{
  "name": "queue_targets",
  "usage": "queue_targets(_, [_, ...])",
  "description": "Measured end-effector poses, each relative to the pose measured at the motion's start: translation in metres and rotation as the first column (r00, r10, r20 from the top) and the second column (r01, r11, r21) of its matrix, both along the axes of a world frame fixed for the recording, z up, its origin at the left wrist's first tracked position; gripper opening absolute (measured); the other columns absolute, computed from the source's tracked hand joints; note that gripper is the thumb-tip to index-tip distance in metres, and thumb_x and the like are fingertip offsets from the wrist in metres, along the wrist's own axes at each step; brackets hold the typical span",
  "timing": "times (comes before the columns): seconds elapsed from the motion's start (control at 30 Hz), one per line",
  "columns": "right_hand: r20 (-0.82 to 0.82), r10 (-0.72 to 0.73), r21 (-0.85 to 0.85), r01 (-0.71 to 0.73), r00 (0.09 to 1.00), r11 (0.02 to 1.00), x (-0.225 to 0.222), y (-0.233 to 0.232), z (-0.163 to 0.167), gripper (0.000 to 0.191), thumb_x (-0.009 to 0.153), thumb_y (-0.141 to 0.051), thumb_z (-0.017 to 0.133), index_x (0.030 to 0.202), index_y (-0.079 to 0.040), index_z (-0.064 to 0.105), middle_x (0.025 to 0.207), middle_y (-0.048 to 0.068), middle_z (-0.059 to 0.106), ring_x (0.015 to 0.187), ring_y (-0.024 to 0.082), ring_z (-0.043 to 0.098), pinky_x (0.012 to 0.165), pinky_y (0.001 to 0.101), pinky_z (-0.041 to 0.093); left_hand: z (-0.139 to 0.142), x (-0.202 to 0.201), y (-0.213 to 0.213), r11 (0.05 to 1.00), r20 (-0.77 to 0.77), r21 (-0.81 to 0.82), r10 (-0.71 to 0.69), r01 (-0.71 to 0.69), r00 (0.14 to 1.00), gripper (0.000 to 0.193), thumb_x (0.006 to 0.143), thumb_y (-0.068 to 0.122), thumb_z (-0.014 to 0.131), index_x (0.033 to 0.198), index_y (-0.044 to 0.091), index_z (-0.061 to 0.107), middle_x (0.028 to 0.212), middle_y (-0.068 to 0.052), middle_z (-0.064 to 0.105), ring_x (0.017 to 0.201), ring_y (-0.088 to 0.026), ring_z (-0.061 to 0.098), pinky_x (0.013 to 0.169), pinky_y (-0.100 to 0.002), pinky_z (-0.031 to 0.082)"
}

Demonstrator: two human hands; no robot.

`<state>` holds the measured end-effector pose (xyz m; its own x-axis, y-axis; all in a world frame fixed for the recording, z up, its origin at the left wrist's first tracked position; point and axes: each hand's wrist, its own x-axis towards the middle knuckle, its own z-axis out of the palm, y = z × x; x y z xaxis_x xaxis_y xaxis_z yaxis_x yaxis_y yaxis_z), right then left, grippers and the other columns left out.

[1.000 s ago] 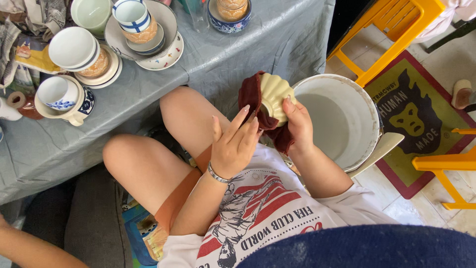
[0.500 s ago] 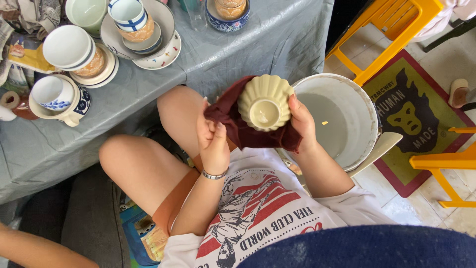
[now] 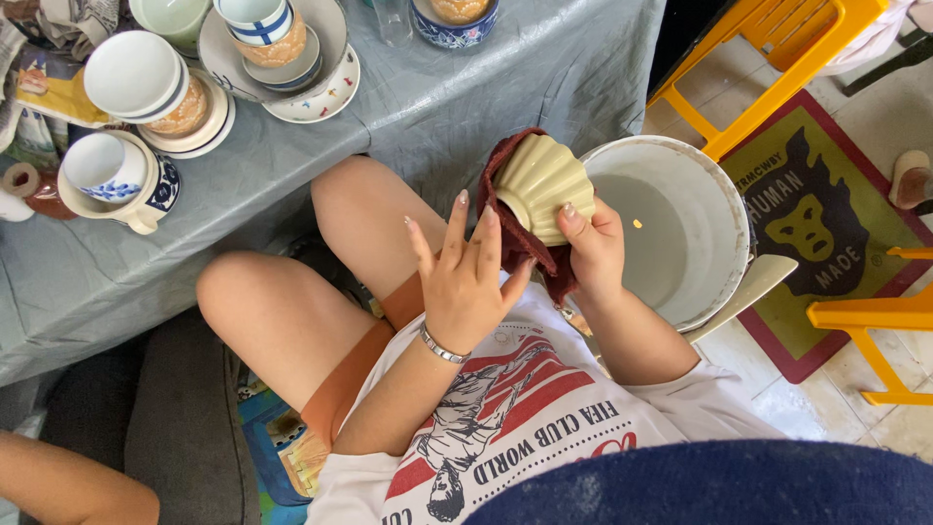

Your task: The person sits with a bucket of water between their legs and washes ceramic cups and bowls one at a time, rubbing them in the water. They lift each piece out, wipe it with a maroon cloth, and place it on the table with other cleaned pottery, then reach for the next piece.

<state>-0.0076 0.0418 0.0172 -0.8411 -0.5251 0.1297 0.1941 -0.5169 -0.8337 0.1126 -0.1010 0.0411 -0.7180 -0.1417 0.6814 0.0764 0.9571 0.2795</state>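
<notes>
Right hand (image 3: 595, 255) fingers (image 3: 573, 216) clamp a cream, ribbed, shell-shaped ceramic bowl (image 3: 542, 185), rim turned down-right, against a dark red cloth (image 3: 515, 248). Left hand (image 3: 468, 282) fingers are spread flat on the cloth, just left of the bowl. A white bucket (image 3: 724, 194) of water stands right; glazed cups crowd the grey-draped bench (image 3: 466, 87).

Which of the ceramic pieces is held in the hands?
The cream ribbed bowl, wrapped in a dark red cloth; all the others stand on the grey table.

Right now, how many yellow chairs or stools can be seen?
2, both partly cut off: one yellow chair at top right beyond the white bucket, another yellow frame at the right edge beside the rug. More may lie outside view.
</notes>
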Motion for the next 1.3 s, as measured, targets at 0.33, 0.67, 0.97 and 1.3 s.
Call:
queue_targets(0.33, [-0.663,-0.153,0.143,0.325,0.733,0.935,-0.022,0.01,-0.023,0.024,0.103,-0.021,0.072,0.108,0.003,0.071,0.099,0.004,0.074,0.082,0.01,0.067,0.078,0.0233,0.053,-0.006,-0.001,-0.011,0.036,-0.393,0.852,-0.615,0.522,0.684,0.109,0.093,0.014,0.072,0.168,0.006,-0.006,0.173,-0.014,0.024,0.166,-0.029,0.022,0.135,-0.058,-0.001])
queue_targets(0.67, [-0.398,-0.129,0.16,0.208,0.908,0.965,-0.026,0.015,-0.036,0.032,0.102,-0.028,0.074,0.111,0.003,0.069,0.105,0.004,0.071,0.094,0.01,0.063,0.087,0.027,0.051,-0.027,0.006,0.005,-0.565,-0.829,0.558,-0.344,0.607,0.442,0.106,0.091,0.012,0.067,0.171,0.028,-0.001,0.179,-0.01,0.007,0.169,-0.018,0.006,0.138,-0.039,0.0])
queue_targets(0.97, [-0.252,-0.07,-0.007,0.07,0.965,0.997,-0.034,0.016,-0.006,0.034,0.098,-0.033,0.068,0.09,0.0,0.067,0.087,0.009,0.072,0.077,0.017,0.067,0.07,0.0318,0.052,-0.036,-0.01,-0.041,-0.055,-0.523,0.852,-0.159,0.521,0.838,0.057,0.108,0.032,0.064,0.148,-0.001,0.04,0.145,-0.019,0.059,0.148,-0.028,0.052,0.129,-0.044,0.039])
queue_targets(1.3, [-0.384,0.03,0.193,0.049,0.923,0.98,-0.011,-0.013,0.009,0.041,0.107,-0.017,0.051,0.072,0.002,0.058,0.068,0.007,0.061,0.058,0.013,0.051,0.058,0.0289,0.041,-0.104,0.015,-0.01,-0.263,-0.468,0.882,-0.381,0.392,0.797,0.038,0.11,0.024,0.067,0.12,-0.012,0.068,0.105,-0.013,0.072,0.095,-0.016,0.066,0.088,-0.032,0.053])
